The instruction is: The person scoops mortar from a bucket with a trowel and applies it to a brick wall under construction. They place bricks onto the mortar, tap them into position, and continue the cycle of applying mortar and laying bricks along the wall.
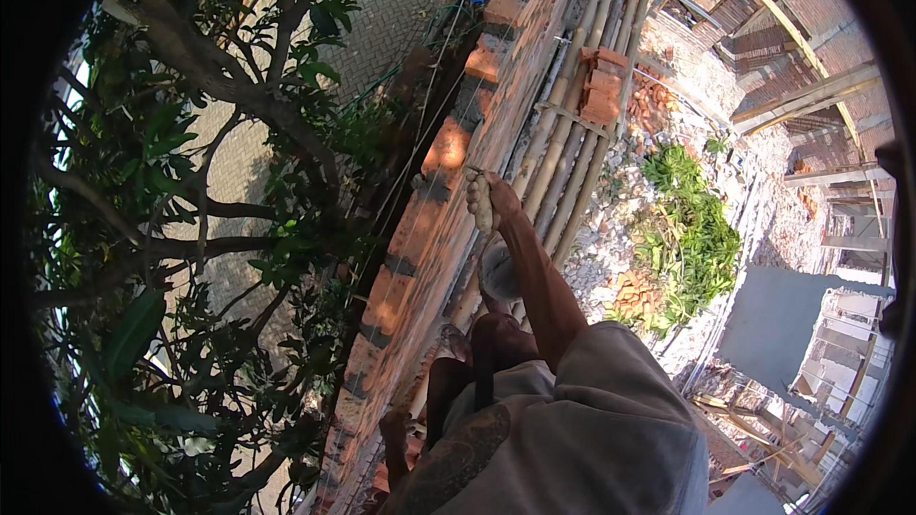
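My right hand (491, 202) is closed round the thick, pale handle of what looks like a trowel (484, 212). Its thin metal end sits close to the top of a red brick wall (401, 229), and the blade is barely visible. Beneath my right forearm is a round grey bucket (499, 270), partly hidden by the arm. Grey mortar (434, 189) fills the gaps between the top bricks, beside my hand. My tattooed left arm (468, 448) runs out at the lower edge, so its hand is not seen.
Bamboo poles (553, 162) run along the wall's right side, with a stack of red bricks (603, 86) on them. Leafy tree branches (239, 95) crowd the left above a paved strip (391, 24). Far below on the right lie rubble (658, 86) and cut greenery (692, 229).
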Demonstrator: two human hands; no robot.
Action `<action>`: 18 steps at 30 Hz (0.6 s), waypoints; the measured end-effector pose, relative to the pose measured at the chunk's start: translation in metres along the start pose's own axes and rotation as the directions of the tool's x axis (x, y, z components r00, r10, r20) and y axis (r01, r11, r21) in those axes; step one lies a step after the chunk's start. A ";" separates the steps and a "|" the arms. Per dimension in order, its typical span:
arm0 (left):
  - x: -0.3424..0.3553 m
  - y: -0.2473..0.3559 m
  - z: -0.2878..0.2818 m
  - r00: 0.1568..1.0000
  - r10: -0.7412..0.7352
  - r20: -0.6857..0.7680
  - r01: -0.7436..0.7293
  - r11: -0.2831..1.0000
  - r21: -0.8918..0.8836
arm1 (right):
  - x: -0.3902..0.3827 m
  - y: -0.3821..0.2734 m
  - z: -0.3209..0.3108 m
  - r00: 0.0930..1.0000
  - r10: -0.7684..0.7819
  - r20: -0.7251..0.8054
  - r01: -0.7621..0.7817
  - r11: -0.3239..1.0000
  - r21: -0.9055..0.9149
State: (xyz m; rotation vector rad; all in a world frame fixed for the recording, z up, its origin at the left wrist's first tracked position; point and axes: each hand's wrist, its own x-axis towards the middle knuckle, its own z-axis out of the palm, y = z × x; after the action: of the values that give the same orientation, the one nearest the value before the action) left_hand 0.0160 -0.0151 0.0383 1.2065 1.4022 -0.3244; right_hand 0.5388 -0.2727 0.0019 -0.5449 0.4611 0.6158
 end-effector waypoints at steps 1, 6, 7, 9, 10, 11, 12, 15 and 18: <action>0.000 0.003 -0.001 1.000 -0.002 -0.022 0.001 1.000 -0.017 | 0.003 -0.002 -0.002 0.999 0.026 0.041 -0.026 1.000 -0.017; 0.016 -0.007 -0.004 0.994 -0.109 0.005 0.109 0.992 -0.056 | -0.034 -0.018 -0.028 0.988 0.156 0.018 -0.149 0.968 -0.203; 0.020 -0.008 -0.003 0.985 -0.149 0.085 0.162 0.969 -0.185 | -0.044 -0.025 -0.033 0.981 0.186 -0.048 -0.192 0.955 -0.228; 0.028 -0.007 0.001 0.976 -0.074 0.203 0.116 0.973 -0.201 | -0.053 -0.037 -0.041 0.977 0.208 -0.048 -0.212 0.929 -0.303; 0.028 -0.007 0.003 0.970 0.017 0.244 0.006 0.995 -0.095 | -0.053 -0.041 -0.042 0.984 0.155 -0.083 -0.173 0.939 -0.296; 0.026 -0.007 0.007 0.951 0.101 0.291 -0.107 0.994 0.005 | -0.050 -0.043 -0.042 0.981 0.144 -0.127 -0.175 0.943 -0.283; 0.028 -0.002 0.010 0.981 0.013 0.194 -0.017 1.000 0.023 | -0.040 -0.044 -0.038 0.989 0.085 -0.124 -0.110 0.969 -0.220; 0.034 0.012 0.022 0.996 0.067 0.059 -0.076 0.982 0.175 | -0.006 -0.039 -0.019 0.997 0.075 -0.012 -0.073 0.992 0.103; 0.047 0.023 0.028 0.951 0.285 0.122 -0.310 0.876 0.370 | -0.003 -0.004 -0.009 0.992 0.088 0.093 -0.075 0.988 -0.135</action>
State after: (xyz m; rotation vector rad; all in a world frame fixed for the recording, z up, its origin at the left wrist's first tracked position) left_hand 0.0609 -0.0056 0.0010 1.6989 1.1006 -0.4302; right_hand 0.5373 -0.2820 -0.0024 -0.6196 0.3518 0.7517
